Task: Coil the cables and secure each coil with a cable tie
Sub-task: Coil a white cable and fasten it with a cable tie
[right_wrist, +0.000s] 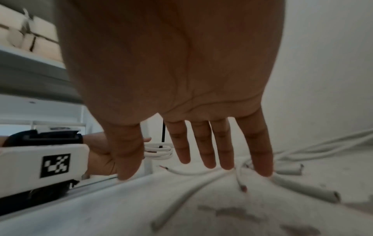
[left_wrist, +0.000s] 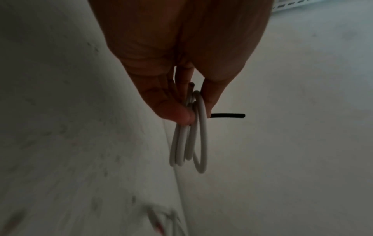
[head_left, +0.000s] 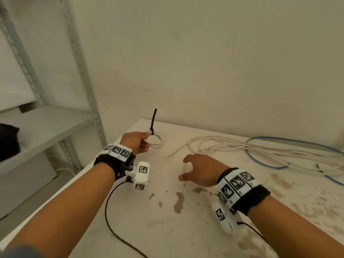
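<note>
above the table's far corner the left hand (head_left: pixel 136 141) pinches the tied white coil (head_left: pixel 156 140); right hand (head_left: pixel 202 170) spread, empty.

A white, flat-topped table (head_left: pixel 167 220) with brown stains and blotches across its surface stands against a pale wall. On its far right part lies a loose tangle of long white round cables (head_left: pixel 242 146), several strands running side by side toward the right edge. A thin blue cable (head_left: pixel 264 161) loops among them (part of it runs along the wall). Cut white cable ends (right_wrist: pixel 241 183) lie nearer the middle, one showing a reddish core. Short pale tube-like offcuts (right_wrist: pixel 315 191) rest beside them.
</note>
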